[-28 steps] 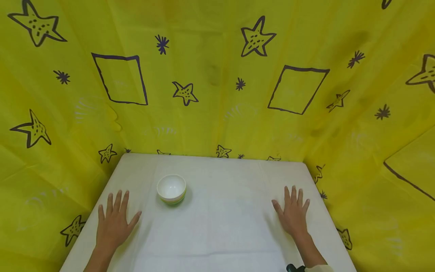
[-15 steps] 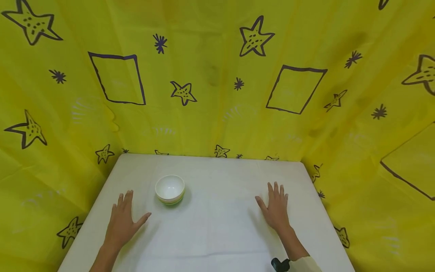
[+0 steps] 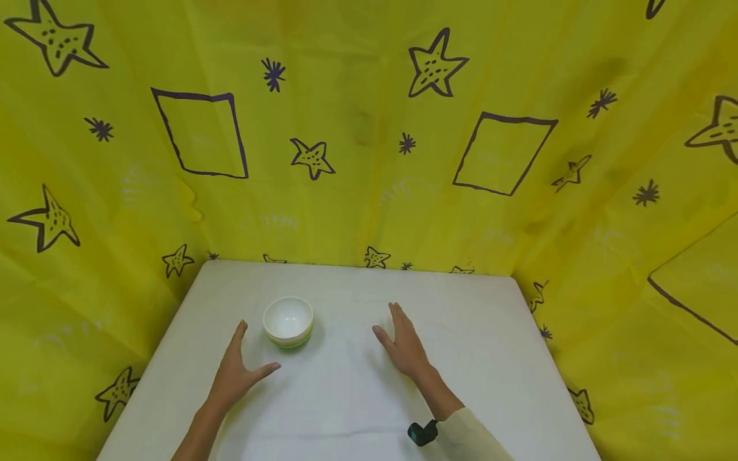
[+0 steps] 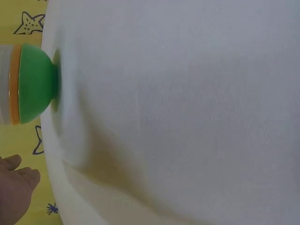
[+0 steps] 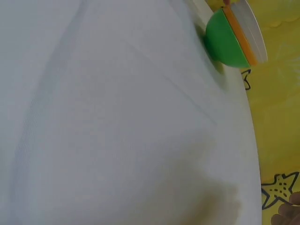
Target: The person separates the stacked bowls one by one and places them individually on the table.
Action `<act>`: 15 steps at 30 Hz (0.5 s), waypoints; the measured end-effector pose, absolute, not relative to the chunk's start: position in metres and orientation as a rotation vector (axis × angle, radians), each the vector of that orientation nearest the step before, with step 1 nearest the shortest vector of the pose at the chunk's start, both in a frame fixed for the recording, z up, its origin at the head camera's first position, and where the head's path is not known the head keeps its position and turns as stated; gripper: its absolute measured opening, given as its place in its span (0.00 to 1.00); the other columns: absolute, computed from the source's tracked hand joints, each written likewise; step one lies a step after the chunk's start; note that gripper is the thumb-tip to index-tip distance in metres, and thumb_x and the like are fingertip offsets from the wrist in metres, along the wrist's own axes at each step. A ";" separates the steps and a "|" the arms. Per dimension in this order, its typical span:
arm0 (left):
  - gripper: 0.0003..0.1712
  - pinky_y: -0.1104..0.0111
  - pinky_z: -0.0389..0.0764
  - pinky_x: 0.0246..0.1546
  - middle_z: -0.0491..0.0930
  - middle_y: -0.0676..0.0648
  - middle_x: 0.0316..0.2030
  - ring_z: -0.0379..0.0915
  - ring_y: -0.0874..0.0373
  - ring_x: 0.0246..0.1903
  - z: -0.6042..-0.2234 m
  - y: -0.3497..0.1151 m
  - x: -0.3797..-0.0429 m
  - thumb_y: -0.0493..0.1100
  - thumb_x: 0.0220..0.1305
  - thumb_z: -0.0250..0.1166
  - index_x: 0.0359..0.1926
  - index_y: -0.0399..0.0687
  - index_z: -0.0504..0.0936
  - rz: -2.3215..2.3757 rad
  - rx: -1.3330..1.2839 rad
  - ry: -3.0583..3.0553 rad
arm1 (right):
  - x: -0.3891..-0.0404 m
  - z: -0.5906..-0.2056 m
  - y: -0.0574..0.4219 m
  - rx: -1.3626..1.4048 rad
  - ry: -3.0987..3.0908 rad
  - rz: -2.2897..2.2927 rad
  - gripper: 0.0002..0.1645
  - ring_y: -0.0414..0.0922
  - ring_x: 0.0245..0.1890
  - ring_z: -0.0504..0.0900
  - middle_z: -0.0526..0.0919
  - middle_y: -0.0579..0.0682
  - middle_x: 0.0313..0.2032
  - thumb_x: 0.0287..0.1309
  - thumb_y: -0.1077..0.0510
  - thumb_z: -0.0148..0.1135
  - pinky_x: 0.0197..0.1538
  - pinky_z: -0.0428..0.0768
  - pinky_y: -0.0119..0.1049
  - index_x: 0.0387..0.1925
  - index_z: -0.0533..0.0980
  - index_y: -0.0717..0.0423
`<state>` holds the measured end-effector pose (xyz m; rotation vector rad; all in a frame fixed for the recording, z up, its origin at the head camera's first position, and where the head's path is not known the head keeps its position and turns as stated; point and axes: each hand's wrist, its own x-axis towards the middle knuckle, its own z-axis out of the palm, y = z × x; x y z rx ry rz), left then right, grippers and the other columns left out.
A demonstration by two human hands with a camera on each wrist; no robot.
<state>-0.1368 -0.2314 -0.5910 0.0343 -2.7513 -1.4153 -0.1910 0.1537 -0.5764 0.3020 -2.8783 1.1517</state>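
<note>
A bowl, white inside with white, orange and green bands outside, stands upright left of the table's middle [image 3: 288, 323]. Whether it is one bowl or several nested, I cannot tell. Just left of it and nearer me, my left hand [image 3: 233, 374] hovers with thumb spread from straight fingers, apart from the bowl. Right of the bowl, with a wide gap, my right hand [image 3: 408, 351] is held edge-on, fingers straight, palm toward the bowl. In the left wrist view the bowl's green side [image 4: 36, 84] shows; the right wrist view catches the bowl [image 5: 229, 40] at its upper right.
A white cloth covers the table [image 3: 357, 397], with a crease across its near part. Yellow curtains [image 3: 346, 211] with drawn stars and frames close in the back and both sides. A dark device [image 3: 423, 433] sits on my right wrist by the pale sleeve [image 3: 469, 438].
Both hands have moved inward toward the bowl, the right one much farther to the left. They have turned from palm-down to edge-on. The bowl has stayed in place.
</note>
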 end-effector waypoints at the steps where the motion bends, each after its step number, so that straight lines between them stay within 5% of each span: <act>1: 0.77 0.33 0.52 0.73 0.47 0.25 0.79 0.42 0.26 0.77 -0.593 -0.230 -0.137 0.52 0.52 0.85 0.83 0.33 0.38 -1.425 0.039 -2.754 | -0.191 -0.578 0.149 0.306 -2.883 1.167 0.48 0.63 0.79 0.55 0.55 0.64 0.80 0.78 0.36 0.53 0.77 0.57 0.62 0.82 0.53 0.62; 15: 0.76 0.33 0.55 0.72 0.53 0.25 0.77 0.49 0.25 0.75 -0.610 -0.212 -0.141 0.46 0.48 0.87 0.82 0.30 0.42 -1.456 0.024 -2.669 | -0.204 -0.572 0.086 0.454 -2.999 1.236 0.54 0.56 0.79 0.58 0.58 0.57 0.80 0.72 0.30 0.56 0.78 0.60 0.56 0.82 0.55 0.58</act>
